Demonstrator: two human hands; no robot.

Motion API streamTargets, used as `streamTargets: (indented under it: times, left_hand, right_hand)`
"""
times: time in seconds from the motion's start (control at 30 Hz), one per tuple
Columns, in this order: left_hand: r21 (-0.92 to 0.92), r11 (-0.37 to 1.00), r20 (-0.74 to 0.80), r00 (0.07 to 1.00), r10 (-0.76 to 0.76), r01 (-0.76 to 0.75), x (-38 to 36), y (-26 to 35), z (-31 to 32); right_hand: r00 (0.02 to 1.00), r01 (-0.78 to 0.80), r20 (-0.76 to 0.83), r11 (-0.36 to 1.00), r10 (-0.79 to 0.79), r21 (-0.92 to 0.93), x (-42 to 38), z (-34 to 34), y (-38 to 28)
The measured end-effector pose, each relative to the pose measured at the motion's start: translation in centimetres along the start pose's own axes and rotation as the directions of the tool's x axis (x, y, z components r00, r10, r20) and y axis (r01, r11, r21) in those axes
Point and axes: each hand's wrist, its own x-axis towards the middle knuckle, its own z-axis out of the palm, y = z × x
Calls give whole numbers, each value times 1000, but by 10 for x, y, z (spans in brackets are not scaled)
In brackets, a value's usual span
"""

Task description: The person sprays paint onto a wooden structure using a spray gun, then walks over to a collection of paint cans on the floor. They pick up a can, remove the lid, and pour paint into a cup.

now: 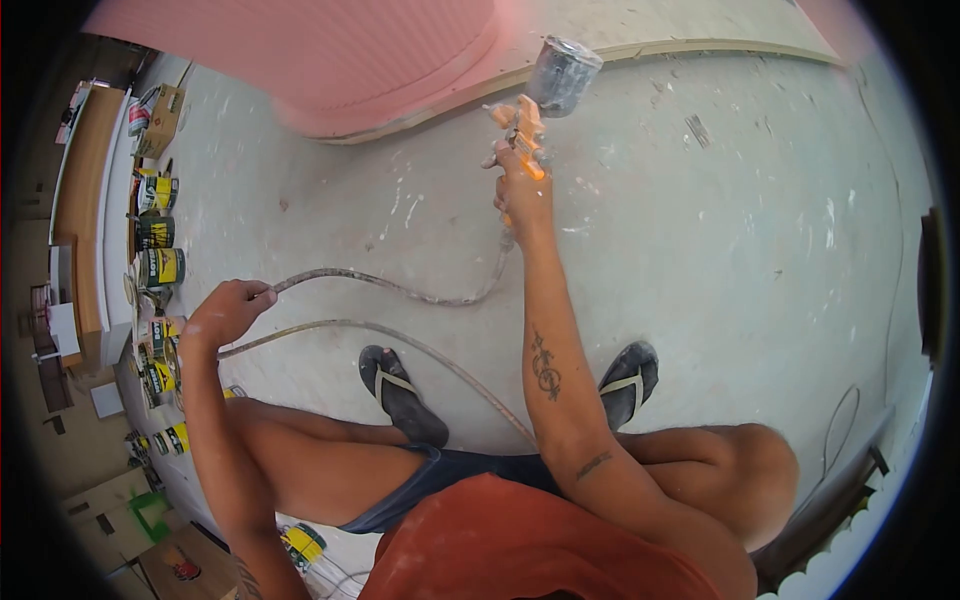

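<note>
Spray gun [530, 140], orange and paint-crusted (its grey cup [563, 77] is looking just as smeared), is sitting clenched in my right hand [523, 190]; my left hand [235, 308] is clutching the hose [330, 271], and a ribbed pink panel [390, 60] is curving beyond both.

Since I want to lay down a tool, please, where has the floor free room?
Widest: between the right forearm and the thin cord at far right, save for a grey scrap. Another patch lies between the ribbed pink piece and the hose in the left hand. It is crowded along the cans at left, and hose runs between the sandals.
</note>
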Motion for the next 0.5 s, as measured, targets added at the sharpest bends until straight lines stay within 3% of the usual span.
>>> streamTargets:
  times: [0.07,0.37,0.5]
  left_hand:
    - [6,1000,-5,1000,13,-13,1,1,0]
    - [-38,999,53,998,23,-21,0,0,4]
    - [-40,999,84,996,-33,37,-9,16,-2]
  right_hand:
    - [999,-1,38,1000,2,-8,-1,-2,2]
    - [997,-48,-55,998,47,-27,-2,-4,12]
    - [1000,-24,-17,999,24,-42,-5,-10,5]
